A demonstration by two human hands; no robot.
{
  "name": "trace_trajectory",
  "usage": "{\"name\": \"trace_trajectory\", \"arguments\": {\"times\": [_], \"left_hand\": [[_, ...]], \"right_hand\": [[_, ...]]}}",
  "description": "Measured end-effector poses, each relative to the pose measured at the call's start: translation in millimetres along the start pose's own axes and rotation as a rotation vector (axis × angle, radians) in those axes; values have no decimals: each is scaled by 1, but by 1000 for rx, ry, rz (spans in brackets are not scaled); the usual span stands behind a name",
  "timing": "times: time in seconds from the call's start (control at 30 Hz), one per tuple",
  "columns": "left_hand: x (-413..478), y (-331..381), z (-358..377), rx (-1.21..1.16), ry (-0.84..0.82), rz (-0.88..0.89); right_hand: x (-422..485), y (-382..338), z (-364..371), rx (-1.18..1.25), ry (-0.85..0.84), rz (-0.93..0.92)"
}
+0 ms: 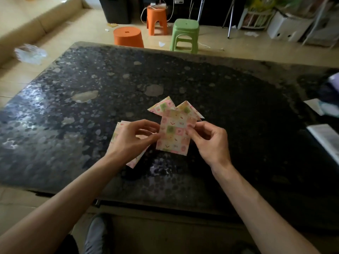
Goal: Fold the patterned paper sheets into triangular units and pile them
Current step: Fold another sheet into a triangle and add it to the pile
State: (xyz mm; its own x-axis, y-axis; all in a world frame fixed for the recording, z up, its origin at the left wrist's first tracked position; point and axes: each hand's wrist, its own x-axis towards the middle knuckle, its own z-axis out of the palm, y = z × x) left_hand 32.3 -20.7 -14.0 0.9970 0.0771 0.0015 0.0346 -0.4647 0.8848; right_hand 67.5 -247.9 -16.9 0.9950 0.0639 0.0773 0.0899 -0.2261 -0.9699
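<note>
A pink, yellow and green patterned paper sheet [174, 133] is held just above the dark stone table [73, 107]. My left hand [134, 138] pinches its left edge and my right hand [207, 140] pinches its upper right edge. Behind the sheet, two folded triangular units [163, 107] [190, 110] lie side by side on the table, partly hidden by it. Under my left hand lies a stack of unfolded patterned sheets [134, 162], mostly covered by the hand and wrist.
White papers [313, 106] and a booklet [324, 136] lie at the table's right edge beside a blurred dark object [330, 88]. Beyond the far edge stand two orange stools [128, 36] [156, 19] and a green stool [185, 35]. Crumpled plastic [30, 54] lies left.
</note>
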Motion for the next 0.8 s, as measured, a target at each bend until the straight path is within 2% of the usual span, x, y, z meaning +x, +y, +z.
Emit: {"name": "trace_trajectory", "arguments": {"times": [0.07,0.17,0.27,0.37,0.47,0.67,0.8], "left_hand": [[0,2,7,-17,19,22],[-7,8,17,-59,40,75],[-17,7,26,131,20,255],[-25,-1,28,435,-109,406],[-30,-5,29,598,-168,472],[-38,-7,29,698,-229,661],[-42,-12,34,644,-261,672]], "right_hand": [[-5,-2,-17,-104,100,-140],[-17,1,-42,-425,216,-511],[-30,11,-56,-757,112,-729],[-44,25,-56,-897,-103,-711],[-55,31,-55,-883,-264,-617],[-55,18,-62,-785,-469,-459],[-49,17,-67,-733,-518,-351]]}}
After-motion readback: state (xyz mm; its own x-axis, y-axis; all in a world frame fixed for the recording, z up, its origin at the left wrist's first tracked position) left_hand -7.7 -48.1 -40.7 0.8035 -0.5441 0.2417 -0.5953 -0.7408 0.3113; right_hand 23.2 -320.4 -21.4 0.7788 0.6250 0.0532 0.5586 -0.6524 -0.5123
